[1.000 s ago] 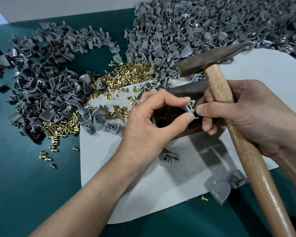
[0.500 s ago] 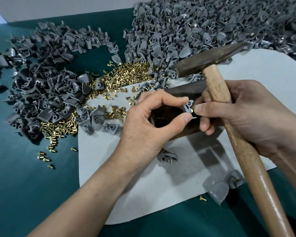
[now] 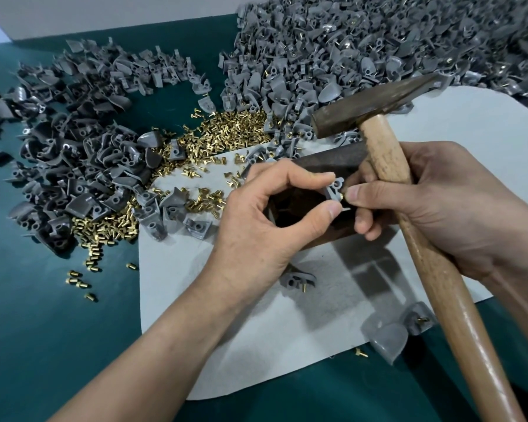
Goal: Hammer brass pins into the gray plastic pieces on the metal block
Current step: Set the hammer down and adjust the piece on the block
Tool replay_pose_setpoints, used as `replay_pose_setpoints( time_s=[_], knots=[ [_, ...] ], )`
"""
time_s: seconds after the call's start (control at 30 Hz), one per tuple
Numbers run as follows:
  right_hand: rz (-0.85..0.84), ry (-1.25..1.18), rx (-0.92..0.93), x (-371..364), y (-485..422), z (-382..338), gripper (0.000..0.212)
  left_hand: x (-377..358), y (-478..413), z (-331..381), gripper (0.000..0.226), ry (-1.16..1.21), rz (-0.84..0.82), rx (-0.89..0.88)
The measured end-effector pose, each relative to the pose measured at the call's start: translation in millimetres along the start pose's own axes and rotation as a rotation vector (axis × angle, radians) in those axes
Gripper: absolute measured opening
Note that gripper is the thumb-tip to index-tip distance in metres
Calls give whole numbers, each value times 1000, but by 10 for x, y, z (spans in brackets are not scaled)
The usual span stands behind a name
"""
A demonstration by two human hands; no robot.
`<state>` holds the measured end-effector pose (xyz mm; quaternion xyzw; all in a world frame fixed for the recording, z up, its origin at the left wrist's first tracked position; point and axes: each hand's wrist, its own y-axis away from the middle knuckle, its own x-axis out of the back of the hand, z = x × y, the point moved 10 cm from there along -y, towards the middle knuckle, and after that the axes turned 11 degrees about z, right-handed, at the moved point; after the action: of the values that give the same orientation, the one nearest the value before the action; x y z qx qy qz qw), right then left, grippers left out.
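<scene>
Thumb and index finger of the left hand (image 3: 265, 220) are curled round 1 gray plastic piece (image 3: 335, 187), which is pinched between their tips over the dark metal block (image 3: 326, 161); whether the piece is resting on the block cannot be told. A brass pin (image 3: 342, 196) is seen at the piece's right edge, touched by the index fingertip of the right hand (image 3: 457, 208). The hammer (image 3: 433, 263) is gripped by that same hand, its other fingers wrapped round the wooden handle just below the rusty head, which is held tilted above and behind the block. The block is set on a pale sheet (image 3: 470, 126) laid over the green table (image 3: 43, 330). A pile of loose brass pins (image 3: 226, 132) is heaped at the sheet's far left edge, between a large heap (image 3: 348, 50) of gray pieces at the back and a darker heap (image 3: 73, 178) to the left. 1 pinned piece (image 3: 296, 280) is lying on the sheet near the left wrist, and 2 more pieces (image 3: 387, 339) at its near edge beside the handle.
</scene>
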<state>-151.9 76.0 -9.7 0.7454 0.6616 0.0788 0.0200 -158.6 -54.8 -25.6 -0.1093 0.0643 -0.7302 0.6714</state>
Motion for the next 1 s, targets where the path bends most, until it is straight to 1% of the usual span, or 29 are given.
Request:
replay_pose_setpoints(
  time_s=[0.13, 0.27, 0.43, 0.5, 0.53, 0.6, 0.67, 0.77, 0.9, 1.0],
  knots=[
    [7, 9, 3, 6, -9, 14, 19, 5, 3, 9, 20, 3, -2, -16],
    [-15, -7, -11, 7, -14, 23, 17, 9, 10, -33, 21, 9, 7, 9],
    [-27, -74, -57, 61, -27, 60, 8, -14, 24, 0, 36, -35, -20, -13],
    [-13, -76, -69, 76, -20, 52, 6, 6, 29, -17, 33, -35, -1, 11],
    [-1, -58, -66, 96, -9, 39, 9, 8, 38, -32, 30, -31, 2, 28],
    [31, 40, -34, 175, 19, -43, 20, -11, 40, -53, 24, -26, -4, 55],
    [45, 158, -7, 253, 78, -155, 27, 8, 20, -46, 19, -67, 18, 33],
    [51, 293, 19, 332, 205, -330, 24, 48, -21, -9, 12, -155, 64, -29],
    [33, 620, 125, 283, 391, -443, 21, 66, -23, 11, 12, -156, 109, -30],
    [29, 704, 168, 237, 492, -484, 18, 74, -12, 1, 16, -128, 124, -22]
  ],
)
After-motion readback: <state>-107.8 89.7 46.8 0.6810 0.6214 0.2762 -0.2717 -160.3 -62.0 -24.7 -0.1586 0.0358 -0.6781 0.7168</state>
